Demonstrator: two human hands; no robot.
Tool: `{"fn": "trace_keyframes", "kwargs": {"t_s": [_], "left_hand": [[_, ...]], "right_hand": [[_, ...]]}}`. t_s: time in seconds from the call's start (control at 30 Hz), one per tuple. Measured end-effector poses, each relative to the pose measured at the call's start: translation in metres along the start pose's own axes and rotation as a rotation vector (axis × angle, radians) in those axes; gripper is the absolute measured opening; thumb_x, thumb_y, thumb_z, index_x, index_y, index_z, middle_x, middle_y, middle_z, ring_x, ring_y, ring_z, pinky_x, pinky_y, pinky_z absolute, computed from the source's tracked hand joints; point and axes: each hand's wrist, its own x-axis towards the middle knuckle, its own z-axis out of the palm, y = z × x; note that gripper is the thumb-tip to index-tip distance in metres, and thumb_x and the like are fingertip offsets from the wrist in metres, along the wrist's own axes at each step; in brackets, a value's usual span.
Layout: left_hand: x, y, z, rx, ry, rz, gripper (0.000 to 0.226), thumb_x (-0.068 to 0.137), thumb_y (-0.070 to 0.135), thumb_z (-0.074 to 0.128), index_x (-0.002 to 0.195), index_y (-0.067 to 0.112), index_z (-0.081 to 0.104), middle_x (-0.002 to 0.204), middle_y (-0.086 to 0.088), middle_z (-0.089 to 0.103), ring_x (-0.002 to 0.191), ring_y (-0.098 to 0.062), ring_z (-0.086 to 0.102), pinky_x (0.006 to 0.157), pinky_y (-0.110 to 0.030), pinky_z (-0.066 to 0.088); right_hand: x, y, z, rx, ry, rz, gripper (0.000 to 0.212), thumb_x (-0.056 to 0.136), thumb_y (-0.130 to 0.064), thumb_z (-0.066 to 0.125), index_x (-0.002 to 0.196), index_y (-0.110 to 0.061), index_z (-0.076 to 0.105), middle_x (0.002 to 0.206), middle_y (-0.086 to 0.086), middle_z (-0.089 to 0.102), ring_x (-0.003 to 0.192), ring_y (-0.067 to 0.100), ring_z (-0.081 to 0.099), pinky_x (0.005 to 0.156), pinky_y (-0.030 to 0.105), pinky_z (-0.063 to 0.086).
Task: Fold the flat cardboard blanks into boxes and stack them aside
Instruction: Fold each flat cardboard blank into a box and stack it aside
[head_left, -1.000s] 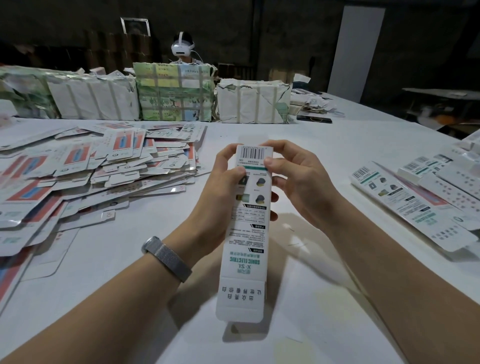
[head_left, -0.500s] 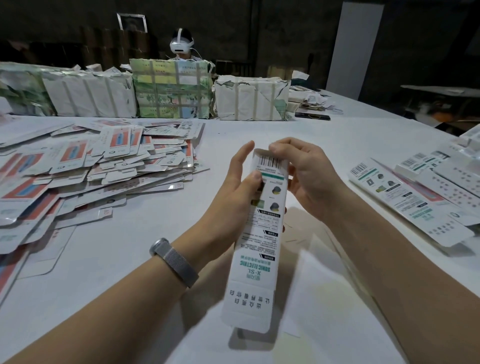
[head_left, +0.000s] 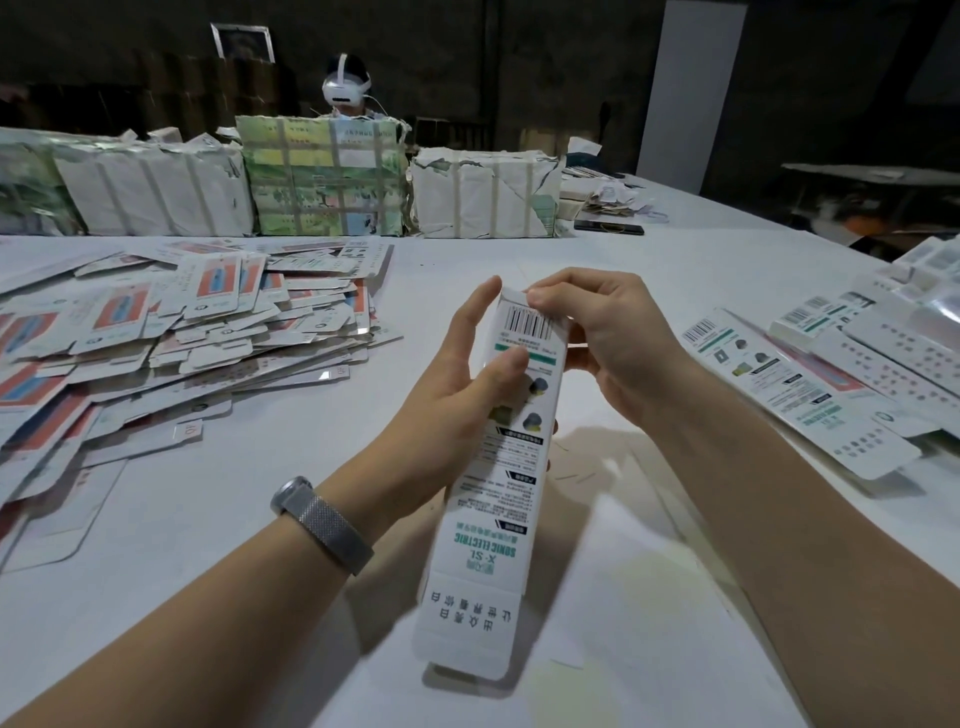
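Two hands (head_left: 530, 374) grip long, slim, printed cardboard box (head_left: 498, 467).

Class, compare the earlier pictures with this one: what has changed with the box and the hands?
The box has tilted, its top flap now bent over under the right hand. The left hand still grips the side, index finger now straightened. The pile of blanks stays put.

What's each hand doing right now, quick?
Left hand: holding the box, thumb pressed on its printed face.
Right hand: fingers curled, pinching the box's top flap by the barcode.
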Motion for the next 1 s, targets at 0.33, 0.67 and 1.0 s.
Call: {"fn": "trace_keyframes", "kwargs": {"t_s": [0.33, 0.67, 1.0], "left_hand": [[0.002, 0.002, -0.005, -0.07, -0.014, -0.038, 0.043, 0.106, 0.032, 0.043, 0.142, 0.053, 0.034, 0.092, -0.01, 0.073, 0.082, -0.035, 0.073, 0.059, -0.042, 0.059], [0.003, 0.005, -0.009, -0.181, 0.031, -0.013, 0.03, 0.106, 0.027, 0.043, 0.134, 0.039, 0.041, 0.09, -0.015, 0.073, 0.075, -0.035, 0.073, 0.051, -0.036, 0.057], [0.014, 0.003, -0.008, -0.071, 0.253, 0.104, 0.023, 0.107, 0.036, 0.04, 0.125, 0.049, 0.041, 0.09, -0.001, 0.075, 0.076, -0.026, 0.073, 0.063, -0.043, 0.06]], "right_hand": [[-0.001, -0.004, -0.014, -0.108, -0.14, 0.006, 0.024, 0.1, -0.02, 0.056, 0.087, -0.012, 0.075, 0.084, 0.013, 0.072, 0.084, 0.03, 0.069, 0.071, 0.042, 0.058], [-0.006, -0.007, -0.009, -0.058, -0.227, 0.024, 0.034, 0.103, -0.033, 0.046, 0.11, -0.015, 0.074, 0.095, 0.009, 0.073, 0.101, 0.029, 0.067, 0.068, 0.035, 0.057], [-0.008, -0.003, 0.015, 0.079, -0.118, 0.086, 0.04, 0.102, -0.049, 0.04, 0.126, -0.026, 0.062, 0.111, -0.011, 0.069, 0.107, 0.016, 0.062, 0.085, 0.039, 0.054]]}}
